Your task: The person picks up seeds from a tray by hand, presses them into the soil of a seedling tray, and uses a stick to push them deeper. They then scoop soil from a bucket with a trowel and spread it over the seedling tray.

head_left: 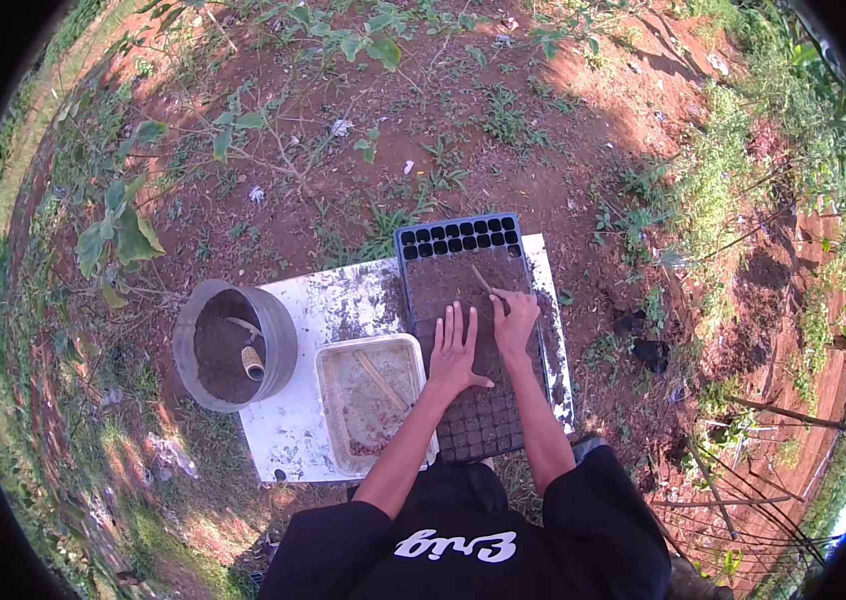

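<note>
A black seedling tray (457, 223) lies lengthwise in front of me, most of its cells covered with dark soil (458, 278). At the far end, two rows of cells look unfilled. My left hand (453, 357) rests flat on the soil around the tray's middle, fingers spread and holding nothing. In my right hand (516, 322), near the tray's right edge, a thin stick (482, 278) is pinched between the fingers. Its tip points up and left over the soil; whether it touches cannot be told. Close to my body, the soil-filled cells show as separate squares.
A white board (288, 440) carries the tray and a shallow tan basin (368, 344) holding a flat wooden strip (380, 379) and small reddish bits. At left stands a grey bucket (186, 350) with soil and a wooden-handled tool (252, 360). Leafy plants (123, 230) grow around.
</note>
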A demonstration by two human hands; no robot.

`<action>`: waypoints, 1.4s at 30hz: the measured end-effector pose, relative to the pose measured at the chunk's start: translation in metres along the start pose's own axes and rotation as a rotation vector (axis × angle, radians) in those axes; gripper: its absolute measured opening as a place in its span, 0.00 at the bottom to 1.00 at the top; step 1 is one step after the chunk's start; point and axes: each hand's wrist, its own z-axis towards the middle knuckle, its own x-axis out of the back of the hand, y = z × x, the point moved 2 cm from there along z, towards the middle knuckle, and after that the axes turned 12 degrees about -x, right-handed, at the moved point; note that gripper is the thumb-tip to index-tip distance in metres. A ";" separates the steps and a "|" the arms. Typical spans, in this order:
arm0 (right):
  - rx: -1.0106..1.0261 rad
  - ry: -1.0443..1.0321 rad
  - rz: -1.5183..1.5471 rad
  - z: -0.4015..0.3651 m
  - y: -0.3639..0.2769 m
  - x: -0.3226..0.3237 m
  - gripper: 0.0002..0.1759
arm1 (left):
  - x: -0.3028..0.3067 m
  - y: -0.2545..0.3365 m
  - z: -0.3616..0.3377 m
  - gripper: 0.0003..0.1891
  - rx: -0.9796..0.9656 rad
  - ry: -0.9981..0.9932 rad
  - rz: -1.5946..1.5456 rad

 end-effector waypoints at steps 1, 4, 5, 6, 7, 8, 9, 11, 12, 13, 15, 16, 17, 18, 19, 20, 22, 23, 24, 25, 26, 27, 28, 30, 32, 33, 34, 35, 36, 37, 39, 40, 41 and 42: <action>0.014 -0.038 0.025 -0.005 -0.005 -0.004 0.08 | 0.014 0.001 0.001 0.81 0.029 -0.036 0.199; 0.012 -0.089 0.081 -0.013 -0.017 -0.019 0.08 | 0.040 -0.014 0.013 0.80 0.178 -0.001 0.367; 0.034 -0.119 0.094 -0.015 -0.023 -0.023 0.08 | 0.048 -0.024 0.015 0.80 0.231 0.007 0.383; 0.057 -0.149 0.103 -0.016 -0.028 -0.027 0.08 | 0.053 -0.035 0.018 0.80 0.229 0.002 0.384; 0.087 -0.144 0.102 -0.019 -0.033 -0.032 0.09 | 0.054 -0.049 0.020 0.81 0.300 -0.007 0.361; 0.083 -0.142 0.101 -0.021 -0.036 -0.035 0.09 | 0.054 -0.061 0.021 0.83 0.371 -0.013 0.339; 0.089 -0.168 0.079 -0.022 -0.040 -0.039 0.09 | 0.051 -0.071 0.021 0.83 0.367 -0.014 0.340; 0.091 -0.157 0.035 -0.027 -0.044 -0.047 0.09 | 0.040 -0.089 0.019 0.87 0.369 -0.093 0.203; 0.088 -0.160 0.038 -0.028 -0.045 -0.049 0.09 | 0.036 -0.093 0.020 0.87 0.372 -0.097 0.205; 0.077 -0.124 0.019 -0.030 -0.046 -0.050 0.08 | 0.031 -0.097 0.019 0.88 0.373 -0.107 0.180; 0.062 -0.094 -0.002 -0.033 -0.048 -0.051 0.07 | 0.030 -0.099 0.018 0.89 0.377 -0.124 0.152; 0.013 -0.056 -0.008 -0.033 -0.048 -0.050 0.06 | 0.033 -0.098 0.018 0.90 0.379 -0.151 0.122; -0.034 -0.019 -0.013 -0.033 -0.048 -0.049 0.06 | 0.037 -0.096 0.018 0.90 0.383 -0.178 0.093; -0.035 -0.022 -0.012 -0.034 -0.049 -0.051 0.06 | 0.038 -0.097 0.019 0.90 0.385 -0.179 0.093; -0.042 -0.008 -0.019 -0.034 -0.049 -0.053 0.06 | 0.038 -0.098 0.020 0.91 0.392 -0.201 0.068; -0.049 0.006 -0.027 -0.034 -0.048 -0.053 0.06 | 0.038 -0.098 0.020 0.92 0.397 -0.223 0.042; -0.078 0.006 -0.023 -0.033 -0.049 -0.052 0.06 | 0.040 -0.097 0.022 0.93 0.409 -0.241 0.032; -0.110 0.006 -0.019 -0.033 -0.050 -0.052 0.06 | 0.041 -0.097 0.021 0.93 0.419 -0.261 0.025; -0.109 0.003 -0.018 -0.032 -0.050 -0.052 0.06 | 0.042 -0.096 0.022 0.93 0.422 -0.261 0.023; -0.125 -0.007 -0.009 -0.031 -0.048 -0.052 0.06 | 0.042 -0.096 0.022 0.93 0.426 -0.275 0.020; -0.140 -0.017 0.000 -0.030 -0.047 -0.052 0.06 | 0.043 -0.096 0.023 0.94 0.429 -0.290 0.017; -0.140 -0.018 -0.001 -0.028 -0.048 -0.051 0.06 | 0.043 -0.096 0.023 0.94 0.430 -0.290 0.015; -0.170 -0.058 0.016 -0.026 -0.048 -0.049 0.06 | 0.043 -0.096 0.023 0.94 0.434 -0.295 0.011; -0.201 -0.096 0.030 -0.024 -0.050 -0.046 0.06 | 0.042 -0.096 0.023 0.94 0.436 -0.301 0.005; -0.019 -0.105 -0.012 -0.025 -0.059 -0.044 0.07 | 0.041 -0.097 0.023 0.94 0.427 -0.287 0.007; -0.021 -0.104 -0.013 -0.026 -0.057 -0.045 0.07 | 0.041 -0.096 0.022 0.94 0.425 -0.289 0.007; -0.005 -0.092 -0.030 -0.027 -0.055 -0.047 0.06 | 0.041 -0.096 0.022 0.94 0.422 -0.288 0.015; 0.012 -0.080 -0.045 -0.027 -0.054 -0.050 0.06 | 0.041 -0.096 0.023 0.94 0.421 -0.285 0.024; 0.012 -0.079 -0.042 -0.025 -0.055 -0.051 0.06 | 0.041 -0.097 0.024 0.94 0.422 -0.283 0.026; 0.006 -0.045 -0.038 -0.024 -0.054 -0.050 0.06 | 0.040 -0.098 0.023 0.94 0.415 -0.274 0.040; -0.067 -0.039 -0.010 -0.025 -0.047 -0.052 0.07 | 0.040 -0.097 0.022 0.94 0.404 -0.263 0.054; -0.065 -0.042 -0.010 -0.022 -0.041 -0.055 0.07 | 0.041 -0.097 0.022 0.94 0.407 -0.262 0.052; -0.278 -0.180 0.169 -0.017 -0.029 -0.058 0.07 | 0.042 -0.096 0.021 0.94 0.407 -0.255 0.049; -0.493 -0.319 0.346 -0.014 -0.017 -0.062 0.07 | 0.043 -0.094 0.021 0.94 0.407 -0.251 0.045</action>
